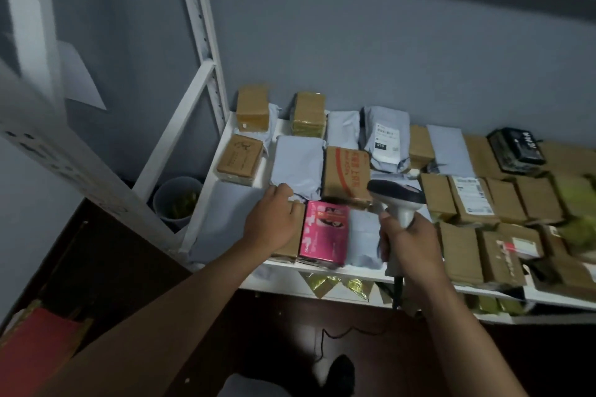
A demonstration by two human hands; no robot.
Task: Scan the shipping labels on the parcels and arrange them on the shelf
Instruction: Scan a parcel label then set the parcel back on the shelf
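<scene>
While my right hand (pixel 407 235) grips the scanner (pixel 398 200), my left hand (pixel 272 222), fingers curled, touches the grey mailer (pixel 298 164) lying lengthwise just ahead.

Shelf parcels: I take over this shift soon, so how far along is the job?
Done: many parcels already lie in rows on the shelf. In hand: right hand grips the scanner; left hand rests at a grey mailer beside the pink box. Which labels are scanned is not visible.
</scene>
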